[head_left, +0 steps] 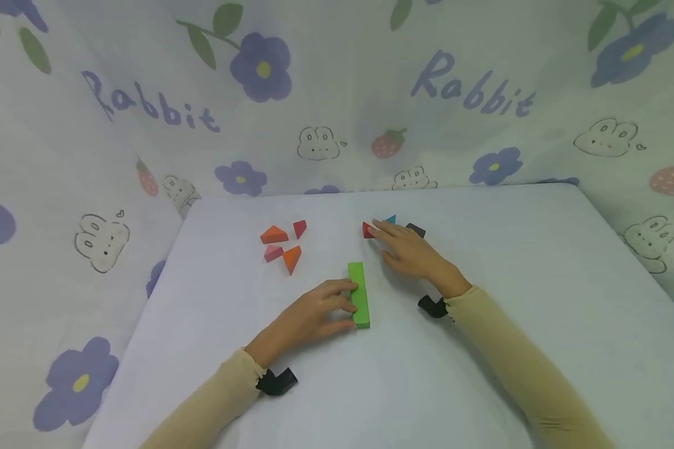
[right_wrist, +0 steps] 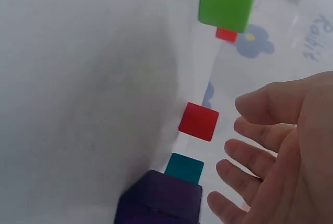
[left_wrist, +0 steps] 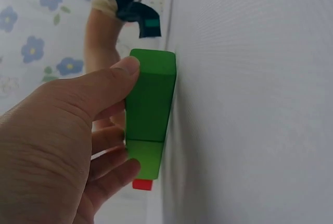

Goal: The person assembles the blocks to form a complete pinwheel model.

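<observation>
1. Outside the left hand, the desk's (head_left: pixel 174 349) left edge is running at a slant, with printed cloth (head_left: pixel 34 299) hanging past it.
2. Ahead of the left hand and to its left, an orange block (head_left: pixel 274 236), a pink block (head_left: pixel 273 252), a second orange block (head_left: pixel 292 260) and a small red piece (head_left: pixel 299 229) are clustering, well short of the left edge.
3. The left hand (head_left: pixel 311 312) is resting its fingertips along the green bar's left side; the fingers are bending loosely, not wrapping around it.
4. Right of the left hand, the green bar (head_left: pixel 362 312) is lying lengthwise, its far end poking beyond those fingertips, its right edge facing open white surface.
5. Just off the right hand's fingertips, a red block (right_wrist: pixel 199 122) is sitting; the right wrist view is showing a gap between them.
6. Partly behind the right hand, a teal block (right_wrist: pixel 184 168) is peeking out.
7. The right hand (head_left: pixel 415 252) is hovering released, fingers spreading and holding nothing.
8. At its far side, a dark block (right_wrist: pixel 161 198) is lying near the teal one.
9. Farther right, a broad white stretch is reaching the right edge, giving that hand room.
</observation>
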`<state>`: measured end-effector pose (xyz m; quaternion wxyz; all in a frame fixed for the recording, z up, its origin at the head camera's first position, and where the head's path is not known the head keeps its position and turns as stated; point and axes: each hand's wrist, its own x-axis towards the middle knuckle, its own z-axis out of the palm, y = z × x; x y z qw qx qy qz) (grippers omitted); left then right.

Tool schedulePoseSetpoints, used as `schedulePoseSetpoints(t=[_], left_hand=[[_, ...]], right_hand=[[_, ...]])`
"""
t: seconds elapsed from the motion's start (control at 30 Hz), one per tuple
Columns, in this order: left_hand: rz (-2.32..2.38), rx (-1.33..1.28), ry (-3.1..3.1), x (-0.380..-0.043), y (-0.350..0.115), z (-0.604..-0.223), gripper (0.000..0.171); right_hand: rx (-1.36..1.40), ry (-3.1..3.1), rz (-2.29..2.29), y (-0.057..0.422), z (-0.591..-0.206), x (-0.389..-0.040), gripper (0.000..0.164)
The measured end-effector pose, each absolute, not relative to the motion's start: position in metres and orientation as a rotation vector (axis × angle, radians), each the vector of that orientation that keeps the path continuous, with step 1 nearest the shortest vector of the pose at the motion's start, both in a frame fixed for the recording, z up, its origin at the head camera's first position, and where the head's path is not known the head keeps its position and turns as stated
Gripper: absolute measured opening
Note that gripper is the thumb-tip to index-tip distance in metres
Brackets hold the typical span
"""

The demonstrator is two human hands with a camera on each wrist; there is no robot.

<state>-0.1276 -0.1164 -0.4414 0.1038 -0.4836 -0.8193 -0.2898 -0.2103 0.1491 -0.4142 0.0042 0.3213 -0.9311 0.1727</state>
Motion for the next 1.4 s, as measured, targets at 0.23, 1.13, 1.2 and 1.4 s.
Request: schedulePoseSetpoints(t=[0.23,1.13,1.2,1.4], left_hand=[[-0.878,-1.417,-2.457,-0.122,-0.117,-0.448,0.023],[-0.918,-1.42,-2.5,-0.136,-0.117,-0.436,0.024],[-0.925,-1.417,-2.507,-0.136,-0.117,-0.438,0.024],[-0.943,-1.401,-2.53,-0.135,-0.118,-0.443,0.023]], right_hand=[[0.954,-2.999,0.51,0.146,-0.432,-0.214,0.054],[1.204,-2.934,0.841,0.147,-0.427,-0.235,0.051],[1.231,-2.948,0.857,0.146,-0.429,-0.233,0.051],[1.282,-2.971,0.879,0.143,-0.433,-0.228,0.052]])
